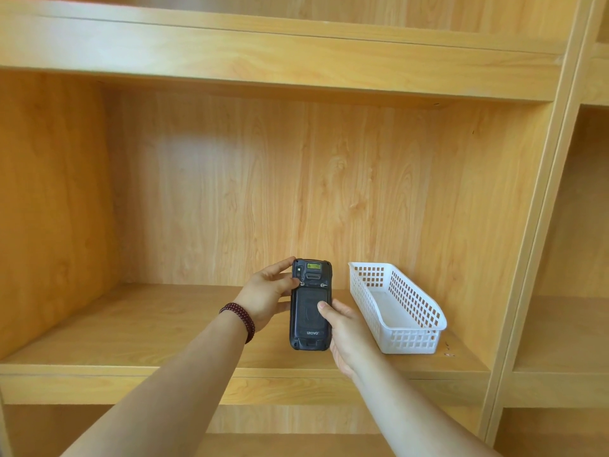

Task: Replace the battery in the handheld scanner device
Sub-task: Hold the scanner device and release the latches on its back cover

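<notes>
The black handheld scanner (309, 321) is held upright above the wooden shelf, its back facing me with the battery cover closed and "urovo" printed low on it. My left hand (268, 298) grips its upper left edge, the thumb lying by the left screw near the top. My right hand (346, 331) holds the lower right side, the thumb pressed on the middle of the back cover. No spare battery is in view.
A white perforated plastic basket (412, 341) stands on the shelf (148, 331) just right of the scanner and looks empty. The shelf bay has wooden walls left, back and right, and another board overhead. More bays lie to the right.
</notes>
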A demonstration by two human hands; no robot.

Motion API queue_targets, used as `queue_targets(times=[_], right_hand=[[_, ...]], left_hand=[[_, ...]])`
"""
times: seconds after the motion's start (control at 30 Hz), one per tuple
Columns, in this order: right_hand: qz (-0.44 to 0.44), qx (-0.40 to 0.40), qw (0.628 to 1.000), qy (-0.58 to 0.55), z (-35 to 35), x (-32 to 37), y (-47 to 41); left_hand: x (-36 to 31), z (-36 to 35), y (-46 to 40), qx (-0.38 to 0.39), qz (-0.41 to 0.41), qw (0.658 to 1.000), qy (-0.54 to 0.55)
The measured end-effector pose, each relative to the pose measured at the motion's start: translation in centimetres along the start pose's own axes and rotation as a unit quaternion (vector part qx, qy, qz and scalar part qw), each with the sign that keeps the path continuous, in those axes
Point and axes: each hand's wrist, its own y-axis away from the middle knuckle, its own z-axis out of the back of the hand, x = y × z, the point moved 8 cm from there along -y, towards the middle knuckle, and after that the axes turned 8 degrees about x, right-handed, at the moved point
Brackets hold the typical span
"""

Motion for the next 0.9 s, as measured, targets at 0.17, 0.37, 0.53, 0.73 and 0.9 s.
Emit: queue_targets(times=[0.17, 0.37, 0.53, 0.73, 0.9], right_hand=[[0.002, -0.007, 1.000, 0.029, -0.1, 0.2, 0.3], [-0.001, -0.012, 0.999, 0.045, -0.2, 0.4, 0.5], [-0.002, -0.010, 0.999, 0.031, 0.0, 0.4, 0.3], [-0.004, 0.029, 0.999, 0.043, -0.4, 0.8, 0.3], [0.082, -0.023, 0.953, 0.292, 0.6, 6.1, -0.1]], left_hand=[[-0.2, -0.4, -0.1, -0.007, -0.018, 1.000, -0.020], [-0.6, -0.7, -0.2, -0.020, -0.019, 0.999, -0.039], [-0.9, -0.6, 0.0, -0.002, -0.004, 0.999, -0.044], [-2.3, 0.0, -0.1, 0.000, -0.004, 0.997, -0.078], [-3.0, 0.8, 0.0, -0.025, -0.022, 0.996, -0.088]])
